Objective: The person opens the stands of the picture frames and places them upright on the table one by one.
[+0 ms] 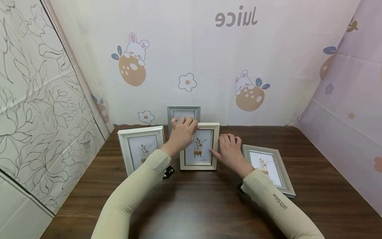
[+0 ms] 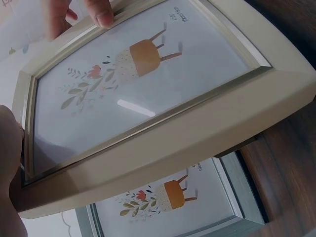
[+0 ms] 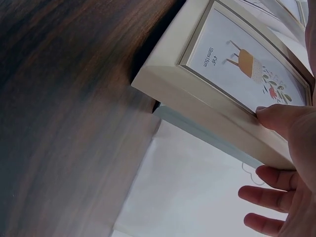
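A cream picture frame (image 1: 198, 166) with a potted-plant print stands upright on the dark wooden table. At its upper left corner my left hand (image 1: 181, 134) grips the frame, hiding that corner; part of the same hand (image 2: 10, 173) shows at the corner in the left wrist view. My right hand (image 1: 230, 151) holds the right side, its thumb (image 3: 276, 116) on the front edge and the other fingers (image 3: 269, 197) spread toward the back. Behind it stands a grey-green picture frame (image 1: 183, 108), partly covered by the left hand and the cream frame.
To the left, a white picture frame (image 1: 123, 149) leans upright, partly behind the left forearm. A beige-grey picture frame (image 1: 285, 169) lies tilted at the right, near the right sleeve. A printed curtain (image 1: 191, 49) hangs behind the wooden table (image 1: 191, 205).
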### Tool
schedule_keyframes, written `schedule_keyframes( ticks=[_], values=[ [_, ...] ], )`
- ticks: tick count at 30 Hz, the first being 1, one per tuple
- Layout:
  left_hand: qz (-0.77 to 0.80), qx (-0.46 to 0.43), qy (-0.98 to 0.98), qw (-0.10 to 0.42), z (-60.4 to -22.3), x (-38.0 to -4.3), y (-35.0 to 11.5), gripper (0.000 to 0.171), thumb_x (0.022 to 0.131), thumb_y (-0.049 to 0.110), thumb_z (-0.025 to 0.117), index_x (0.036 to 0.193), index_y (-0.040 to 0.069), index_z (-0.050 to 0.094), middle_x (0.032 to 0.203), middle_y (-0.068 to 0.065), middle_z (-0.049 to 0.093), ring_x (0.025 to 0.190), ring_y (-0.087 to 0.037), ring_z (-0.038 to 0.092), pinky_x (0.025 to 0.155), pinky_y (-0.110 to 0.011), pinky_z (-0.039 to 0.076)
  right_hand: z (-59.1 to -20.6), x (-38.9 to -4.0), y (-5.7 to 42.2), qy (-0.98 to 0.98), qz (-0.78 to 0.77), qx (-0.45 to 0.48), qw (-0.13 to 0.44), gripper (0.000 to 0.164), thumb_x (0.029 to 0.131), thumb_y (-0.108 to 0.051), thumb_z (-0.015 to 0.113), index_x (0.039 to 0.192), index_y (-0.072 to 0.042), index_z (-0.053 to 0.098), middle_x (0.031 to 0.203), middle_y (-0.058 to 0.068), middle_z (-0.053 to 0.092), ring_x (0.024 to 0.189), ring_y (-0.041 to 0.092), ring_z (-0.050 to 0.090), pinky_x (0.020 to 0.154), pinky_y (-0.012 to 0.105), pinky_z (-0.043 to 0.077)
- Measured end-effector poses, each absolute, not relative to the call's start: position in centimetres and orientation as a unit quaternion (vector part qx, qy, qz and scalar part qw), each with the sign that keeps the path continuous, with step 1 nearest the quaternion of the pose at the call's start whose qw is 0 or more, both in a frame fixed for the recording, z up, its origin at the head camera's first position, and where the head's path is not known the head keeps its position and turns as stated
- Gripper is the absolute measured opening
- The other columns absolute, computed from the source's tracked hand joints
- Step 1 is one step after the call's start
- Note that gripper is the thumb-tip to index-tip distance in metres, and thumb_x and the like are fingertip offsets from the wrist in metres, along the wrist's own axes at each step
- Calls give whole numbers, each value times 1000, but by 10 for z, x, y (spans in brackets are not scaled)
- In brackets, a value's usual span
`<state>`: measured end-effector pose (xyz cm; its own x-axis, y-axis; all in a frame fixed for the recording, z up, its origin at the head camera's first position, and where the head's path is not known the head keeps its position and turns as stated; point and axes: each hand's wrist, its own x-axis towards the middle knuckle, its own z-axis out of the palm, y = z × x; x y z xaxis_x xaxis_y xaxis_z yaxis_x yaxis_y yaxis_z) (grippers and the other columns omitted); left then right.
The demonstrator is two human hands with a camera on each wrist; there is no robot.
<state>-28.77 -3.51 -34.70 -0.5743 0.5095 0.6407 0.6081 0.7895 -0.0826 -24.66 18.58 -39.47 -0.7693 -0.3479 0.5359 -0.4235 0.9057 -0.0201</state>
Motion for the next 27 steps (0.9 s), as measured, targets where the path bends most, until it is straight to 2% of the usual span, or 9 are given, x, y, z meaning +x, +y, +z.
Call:
schedule_keyframes(
  ticks=[7, 16, 27],
  values=[
    [-81, -315, -887, 327, -352, -288, -35, 19, 107, 26, 45, 108, 14, 60, 101, -3, 58, 93, -23, 48, 95, -57, 25, -396, -245, 187, -943, 81, 199, 254, 51, 86, -41, 78, 102, 2, 56, 113, 20, 58, 111, 42, 47, 92, 60, 31],
    [-81, -308, -878, 356, -353, -288, -37, 18, 105, 26, 49, 108, 13, 61, 104, -4, 60, 95, -23, 49, 95, -54, 24, -395, -249, 187, -938, 86, 222, 251, 50, 87, -40, 76, 103, 2, 54, 113, 21, 58, 111, 42, 46, 89, 59, 32],
    [-58, -297, -886, 350, -353, -289, -34, 33, 103, 36, 51, 123, 11, 62, 107, -6, 60, 97, -24, 49, 93, -54, 25, -389, -245, 197, -941, 74, 233, 233, 51, 89, -38, 75, 114, 1, 56, 119, 19, 57, 113, 40, 46, 86, 55, 33]
  ],
)
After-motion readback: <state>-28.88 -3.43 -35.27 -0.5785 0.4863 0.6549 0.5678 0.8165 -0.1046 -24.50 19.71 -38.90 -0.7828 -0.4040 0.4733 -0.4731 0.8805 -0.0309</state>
